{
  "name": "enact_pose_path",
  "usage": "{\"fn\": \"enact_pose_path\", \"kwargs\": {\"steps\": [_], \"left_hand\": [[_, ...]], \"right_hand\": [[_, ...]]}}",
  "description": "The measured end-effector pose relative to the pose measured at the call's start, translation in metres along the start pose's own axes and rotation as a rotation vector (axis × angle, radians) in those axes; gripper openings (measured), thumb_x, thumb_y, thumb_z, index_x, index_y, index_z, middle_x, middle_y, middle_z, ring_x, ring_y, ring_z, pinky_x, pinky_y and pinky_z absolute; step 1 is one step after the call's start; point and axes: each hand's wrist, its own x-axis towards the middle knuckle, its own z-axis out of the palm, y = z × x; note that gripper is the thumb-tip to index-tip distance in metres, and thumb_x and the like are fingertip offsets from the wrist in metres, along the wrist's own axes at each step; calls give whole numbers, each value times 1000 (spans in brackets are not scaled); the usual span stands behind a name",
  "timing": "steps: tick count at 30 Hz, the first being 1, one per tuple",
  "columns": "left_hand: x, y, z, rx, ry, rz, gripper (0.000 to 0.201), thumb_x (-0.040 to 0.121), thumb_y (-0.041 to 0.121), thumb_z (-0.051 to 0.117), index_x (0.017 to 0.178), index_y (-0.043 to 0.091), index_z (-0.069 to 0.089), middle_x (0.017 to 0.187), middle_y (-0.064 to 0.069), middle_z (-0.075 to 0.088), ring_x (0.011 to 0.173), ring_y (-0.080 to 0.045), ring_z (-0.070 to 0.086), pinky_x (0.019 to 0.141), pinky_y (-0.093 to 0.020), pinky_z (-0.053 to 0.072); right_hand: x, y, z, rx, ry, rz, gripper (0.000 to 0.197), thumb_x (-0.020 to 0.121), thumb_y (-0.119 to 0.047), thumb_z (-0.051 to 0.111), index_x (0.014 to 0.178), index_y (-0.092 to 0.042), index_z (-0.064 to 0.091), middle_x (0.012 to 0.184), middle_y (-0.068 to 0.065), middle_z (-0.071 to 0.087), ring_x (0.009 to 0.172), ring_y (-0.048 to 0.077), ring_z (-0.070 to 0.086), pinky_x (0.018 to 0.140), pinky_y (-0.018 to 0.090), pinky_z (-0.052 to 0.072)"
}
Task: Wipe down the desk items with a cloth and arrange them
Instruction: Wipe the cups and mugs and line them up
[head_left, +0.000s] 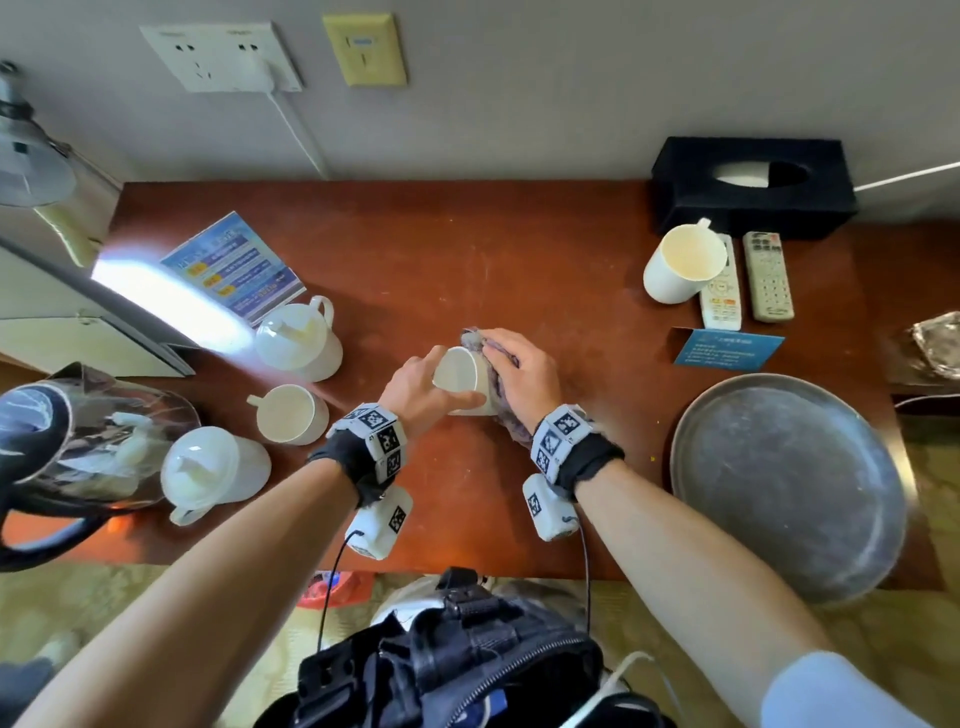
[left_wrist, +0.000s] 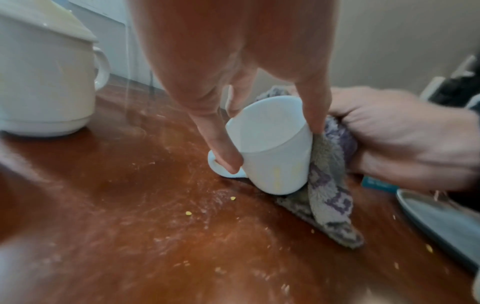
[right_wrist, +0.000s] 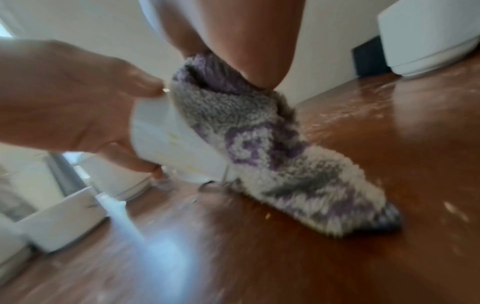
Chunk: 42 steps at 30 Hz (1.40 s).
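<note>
Both hands met at mid-desk: the left hand (head_left: 415, 387) gripped a tilted white ceramic mug (head_left: 460, 376) by its rim, fingers curled around it, while the right hand (head_left: 519, 374) pressed a fluffy grey-and-purple cloth (left_wrist: 327, 185) against the mug's right side. Its base edge touched the reddish-brown wooden desk (head_left: 519, 249), cloth trailing nearer.

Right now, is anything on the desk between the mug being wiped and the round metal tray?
Nothing visible. The mug, held by the left hand with the cloth pressed on by the right hand, has bare desk between it and the tray.
</note>
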Motion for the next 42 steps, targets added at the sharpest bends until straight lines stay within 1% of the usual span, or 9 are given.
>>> {"fn": "enact_pose_path", "kwargs": {"steps": [5, 8, 14, 17, 21, 30, 37, 39, 42], "left_hand": [[-9, -8, 0, 160, -38, 17, 95, 66, 66, 79, 141, 20, 43, 113, -1, 51, 106, -26, 57, 80, -31, 43], [-5, -8, -2, 152, -20, 3, 99, 69, 68, 77, 147, 22, 39, 126, -2, 50, 117, -25, 52, 88, -31, 41], [1, 6, -11, 140, -54, -47, 110, 52, 82, 69, 145, 30, 42, 123, -4, 62, 102, -31, 66, 90, -46, 55], [0, 5, -10, 160, -45, -42, 111, 48, 84, 68, 140, 26, 47, 114, -4, 65, 97, -30, 68, 87, -46, 57], [-5, 5, -9, 168, -33, -31, 107, 51, 82, 70, 134, 18, 50, 116, -4, 57, 104, -27, 60, 85, -38, 52], [3, 13, -16, 162, -38, -17, 88, 73, 66, 72, 143, 21, 46, 120, -6, 60, 106, -26, 58, 92, -43, 51], [5, 18, -18, 185, -56, -26, 90, 69, 74, 65, 141, 22, 49, 120, -5, 61, 105, -27, 60, 90, -42, 52], [6, 18, -19, 176, -65, -36, 94, 68, 75, 64, 143, 23, 46, 122, -6, 61, 107, -27, 59, 90, -42, 52], [9, 18, -19, 164, -80, -45, 94, 66, 77, 64, 142, 24, 47, 125, -6, 61, 108, -27, 58, 90, -41, 51]], "right_hand": [[-38, 14, 11, -30, -7, -205, 32, 97, -11, 61, 127, -17, 67, 137, -10, 55, 128, -1, 49, 108, 17, 38], [-24, 10, 11, 32, 24, -113, 29, 97, -9, 59, 125, -13, 68, 126, -16, 58, 117, -15, 49, 104, 11, 36], [15, 16, -2, 5, 38, 178, 26, 97, -13, 57, 120, -10, 71, 122, 1, 70, 117, 17, 62, 103, 24, 46], [-12, 4, 3, -11, 76, -47, 25, 96, -8, 60, 117, -12, 73, 126, -6, 65, 119, 8, 58, 102, 12, 40], [-33, 7, 8, -3, 20, -192, 31, 97, -9, 60, 127, -14, 67, 134, -10, 56, 126, 6, 53, 108, 20, 41], [18, 11, -6, 25, 26, 179, 28, 97, -9, 57, 122, -8, 69, 124, 4, 69, 118, 17, 61, 107, 30, 45], [-20, 11, -3, 69, 44, 44, 33, 99, -11, 56, 131, -16, 64, 134, -16, 52, 114, -24, 45, 95, -2, 33], [-14, 11, -7, 65, 27, 77, 34, 99, -12, 56, 132, -16, 62, 137, -11, 53, 120, -15, 46, 98, 0, 33], [6, 11, -11, 84, 8, 161, 33, 98, -10, 56, 130, -12, 64, 134, -1, 62, 126, 9, 55, 110, 23, 40]]}}
